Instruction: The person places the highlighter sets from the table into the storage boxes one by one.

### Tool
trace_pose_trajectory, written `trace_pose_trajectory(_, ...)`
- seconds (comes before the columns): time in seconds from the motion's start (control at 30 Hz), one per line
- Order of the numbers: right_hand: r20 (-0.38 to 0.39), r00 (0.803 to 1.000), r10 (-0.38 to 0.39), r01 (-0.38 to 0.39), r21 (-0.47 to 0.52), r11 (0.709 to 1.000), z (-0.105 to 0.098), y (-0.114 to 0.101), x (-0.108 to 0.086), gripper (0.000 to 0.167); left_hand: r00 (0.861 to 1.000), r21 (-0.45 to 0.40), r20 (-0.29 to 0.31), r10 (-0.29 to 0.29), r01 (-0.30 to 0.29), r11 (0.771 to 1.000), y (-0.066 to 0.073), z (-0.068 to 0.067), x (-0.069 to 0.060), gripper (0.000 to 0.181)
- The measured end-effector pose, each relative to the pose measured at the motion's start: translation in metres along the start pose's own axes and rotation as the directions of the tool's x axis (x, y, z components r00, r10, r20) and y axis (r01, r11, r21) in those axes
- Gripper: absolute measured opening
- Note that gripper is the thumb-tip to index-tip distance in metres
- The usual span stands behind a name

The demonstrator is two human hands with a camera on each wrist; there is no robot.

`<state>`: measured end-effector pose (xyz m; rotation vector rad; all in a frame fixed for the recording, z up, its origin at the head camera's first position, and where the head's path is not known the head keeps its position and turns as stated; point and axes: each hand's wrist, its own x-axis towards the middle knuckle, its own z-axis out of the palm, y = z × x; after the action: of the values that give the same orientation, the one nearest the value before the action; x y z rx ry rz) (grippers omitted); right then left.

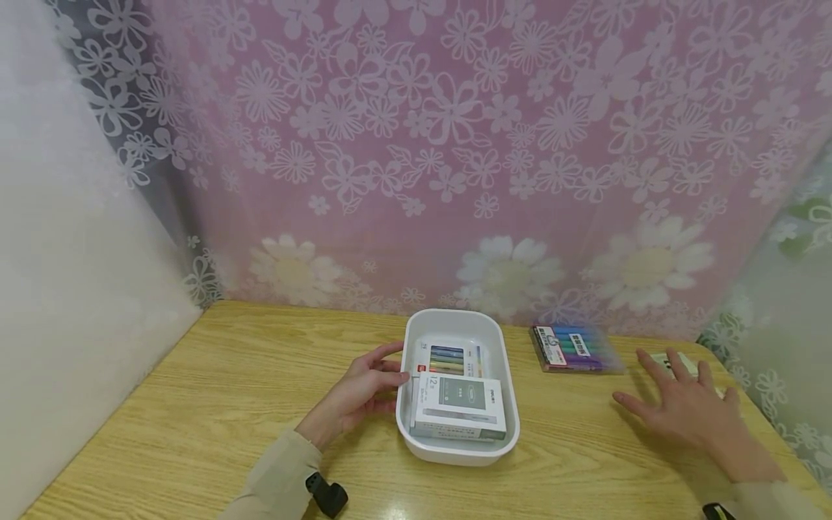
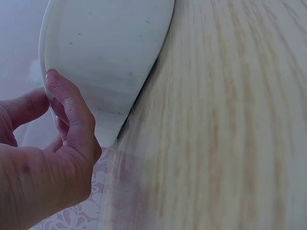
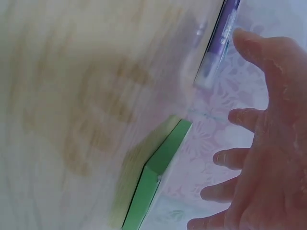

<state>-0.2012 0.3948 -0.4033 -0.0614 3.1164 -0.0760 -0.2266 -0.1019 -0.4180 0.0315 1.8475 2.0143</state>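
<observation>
A white tray (image 1: 510,404) holds a white-and-grey box (image 1: 461,404) on top of a flatter pack of coloured sticks (image 1: 448,359). My left hand (image 1: 364,390) grips the tray's left rim, thumb on the rim and fingers at its outer side; in the left wrist view the hand (image 2: 62,139) pinches the edge of the tray (image 2: 105,62). At the right, my right hand (image 1: 695,412) spreads its fingers above a small pale green box (image 1: 676,361), partly hidden. The right wrist view shows the hand (image 3: 268,139) apart from this green box (image 3: 163,158).
A clear pack of blue, green and purple pens (image 1: 578,349) lies between the tray and my right hand, near the back edge of the wooden table (image 1: 260,368). A pink flowered curtain (image 1: 416,180) hangs behind the table.
</observation>
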Motion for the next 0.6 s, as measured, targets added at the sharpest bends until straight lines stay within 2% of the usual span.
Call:
trace_pose_trajectory(0.43,0.099,0.995,-0.008,0.001,0.063,0.998,0.006,0.035,0.014,0.096,1.000,-0.007,-0.005,0.000,0.000,1.000,0.001,0.001,-0.002,0.063)
trace_pose_trajectory(0.6,0.110,0.993,-0.031,0.029,0.023,0.999,0.007,0.049,0.020,0.091,1.000,-0.006,-0.010,-0.002,0.002,1.000,0.002,0.002,-0.002,0.062)
